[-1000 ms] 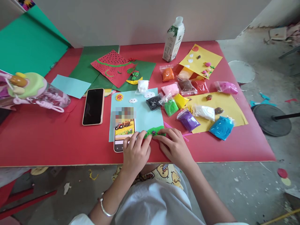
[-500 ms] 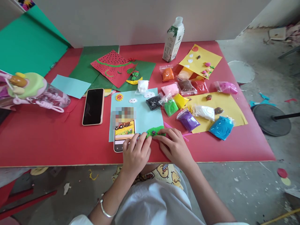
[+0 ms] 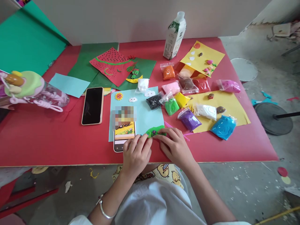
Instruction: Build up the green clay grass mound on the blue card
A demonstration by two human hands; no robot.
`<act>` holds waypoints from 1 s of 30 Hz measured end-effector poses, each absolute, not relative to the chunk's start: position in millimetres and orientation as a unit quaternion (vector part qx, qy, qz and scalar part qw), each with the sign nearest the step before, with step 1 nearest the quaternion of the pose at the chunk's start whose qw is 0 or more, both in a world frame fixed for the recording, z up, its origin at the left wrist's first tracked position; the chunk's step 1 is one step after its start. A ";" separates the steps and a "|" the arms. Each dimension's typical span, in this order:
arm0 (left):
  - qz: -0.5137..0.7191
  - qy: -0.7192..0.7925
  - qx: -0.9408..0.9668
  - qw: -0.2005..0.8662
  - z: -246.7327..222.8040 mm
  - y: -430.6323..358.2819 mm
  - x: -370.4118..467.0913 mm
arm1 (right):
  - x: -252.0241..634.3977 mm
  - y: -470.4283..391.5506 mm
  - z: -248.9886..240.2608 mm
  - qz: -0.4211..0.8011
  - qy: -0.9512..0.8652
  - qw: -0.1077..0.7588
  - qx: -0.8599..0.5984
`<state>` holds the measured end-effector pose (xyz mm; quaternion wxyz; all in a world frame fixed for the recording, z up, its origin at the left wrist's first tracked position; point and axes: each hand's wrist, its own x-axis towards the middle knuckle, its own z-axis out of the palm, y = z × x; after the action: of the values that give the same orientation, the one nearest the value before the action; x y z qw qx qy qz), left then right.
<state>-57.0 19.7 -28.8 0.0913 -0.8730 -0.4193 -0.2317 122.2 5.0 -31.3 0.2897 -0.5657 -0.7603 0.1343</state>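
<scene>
On the red table (image 3: 70,147), green clay (image 3: 157,128) lies at the light-blue paper's (image 3: 150,112) lower right; left hand (image 3: 138,153) and right hand (image 3: 174,146) curl fingers at its near edge, pinching or not, unclear. Heavy pressing could flatten the purple flower (image 3: 154,132).

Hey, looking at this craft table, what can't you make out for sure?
All in the head view:
Part of the green clay piece: hidden by the left hand and the right hand.
Upper part of the screen on the lit phone: blurred by blocky pixels.
Left end of the clear cup: cut off by the picture's left edge.
Fine print on the carton: too small to read.
</scene>
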 end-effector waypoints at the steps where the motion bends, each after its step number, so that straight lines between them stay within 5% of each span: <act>1: -0.234 -0.419 -0.872 0.091 -29.0 19.5 -57.1 | 122.0 5.0 -31.5 0.133 -0.760 0.292 -0.565; 30: -0.254 -0.405 -0.874 0.086 -32.0 19.1 -57.2 | 120.1 5.1 -32.6 0.102 -0.773 0.302 -0.549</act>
<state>-57.2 19.1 -32.0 0.0861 -0.8742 -0.4049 -0.2540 120.1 5.1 -32.6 0.3020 -0.5486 -0.7730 0.1016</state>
